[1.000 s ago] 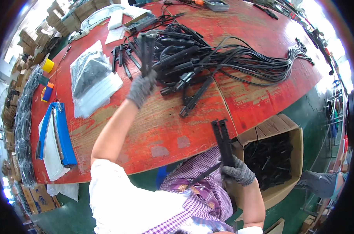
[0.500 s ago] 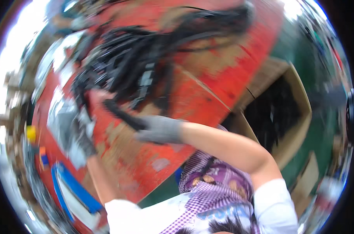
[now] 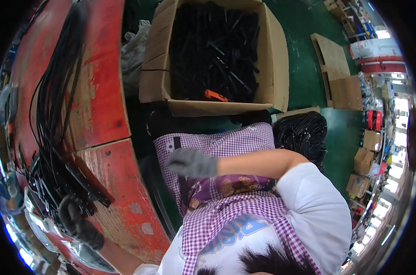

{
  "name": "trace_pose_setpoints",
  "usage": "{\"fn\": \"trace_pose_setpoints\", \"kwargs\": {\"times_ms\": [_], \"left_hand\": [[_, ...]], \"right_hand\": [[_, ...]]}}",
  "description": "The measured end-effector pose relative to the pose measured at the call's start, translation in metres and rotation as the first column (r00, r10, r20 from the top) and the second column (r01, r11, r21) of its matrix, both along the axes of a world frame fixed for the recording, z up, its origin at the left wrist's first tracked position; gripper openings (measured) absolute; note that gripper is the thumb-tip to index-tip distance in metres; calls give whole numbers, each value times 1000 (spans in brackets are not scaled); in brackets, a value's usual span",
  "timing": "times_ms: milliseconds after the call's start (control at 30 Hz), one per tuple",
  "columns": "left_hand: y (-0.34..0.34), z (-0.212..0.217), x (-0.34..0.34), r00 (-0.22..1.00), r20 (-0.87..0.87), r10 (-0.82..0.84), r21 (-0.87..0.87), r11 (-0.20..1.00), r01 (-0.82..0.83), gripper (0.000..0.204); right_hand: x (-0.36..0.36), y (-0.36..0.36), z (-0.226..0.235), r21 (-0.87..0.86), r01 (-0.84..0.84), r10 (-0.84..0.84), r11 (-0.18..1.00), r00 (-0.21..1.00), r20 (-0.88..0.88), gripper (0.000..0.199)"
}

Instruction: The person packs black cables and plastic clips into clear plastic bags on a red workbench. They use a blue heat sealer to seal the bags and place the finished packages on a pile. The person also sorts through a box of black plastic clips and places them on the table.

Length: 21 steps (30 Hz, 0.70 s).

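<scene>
1. The right hand (image 3: 192,163), curled, is now over the apron (image 3: 244,140); I can't tell its grip.
2. The left hand (image 3: 79,222) is by the black parts (image 3: 54,176) on the red table (image 3: 114,172); grip unclear.
3. The box (image 3: 196,108) now shows an orange tool (image 3: 215,95).

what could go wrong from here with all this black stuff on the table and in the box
The long, thin black cables lie loosely bunched on the worn red wooden table, near the grey-gloved left hand, so they might snag or tangle.
The small orange object lies among loose black pieces in the open brown cardboard box, so it could get buried.
</scene>
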<state>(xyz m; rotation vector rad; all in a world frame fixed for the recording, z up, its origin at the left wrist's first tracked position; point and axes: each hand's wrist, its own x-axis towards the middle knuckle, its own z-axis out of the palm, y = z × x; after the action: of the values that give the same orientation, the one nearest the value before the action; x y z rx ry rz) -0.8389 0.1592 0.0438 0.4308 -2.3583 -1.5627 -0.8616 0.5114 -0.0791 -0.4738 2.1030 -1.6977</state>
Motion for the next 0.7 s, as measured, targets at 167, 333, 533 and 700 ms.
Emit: {"fn": "trace_pose_setpoints", "kwargs": {"times_ms": [167, 333, 533, 700], "left_hand": [[182, -31, -118, 783, 356, -510, -63, 823, 564, 19], [351, -116, -212, 324, 587, -742, 153, 495, 855, 24], [476, -310, -291, 270, 824, -499, -80, 368, 926, 42], [521, -417, -296, 359, 898, -253, -251, 373, 893, 45]], "right_hand": [[-10, 188, -99, 505, 396, 49, 767, 749, -661, 20], [-91, 300, -167, 645, 490, -635, 586, 773, -11, 29], [-170, 334, -260, 960, 16, -480, 278, 868, 125, 41], [-195, 331, -303, 955, -128, -452, 266, 859, 241, 49]]}}
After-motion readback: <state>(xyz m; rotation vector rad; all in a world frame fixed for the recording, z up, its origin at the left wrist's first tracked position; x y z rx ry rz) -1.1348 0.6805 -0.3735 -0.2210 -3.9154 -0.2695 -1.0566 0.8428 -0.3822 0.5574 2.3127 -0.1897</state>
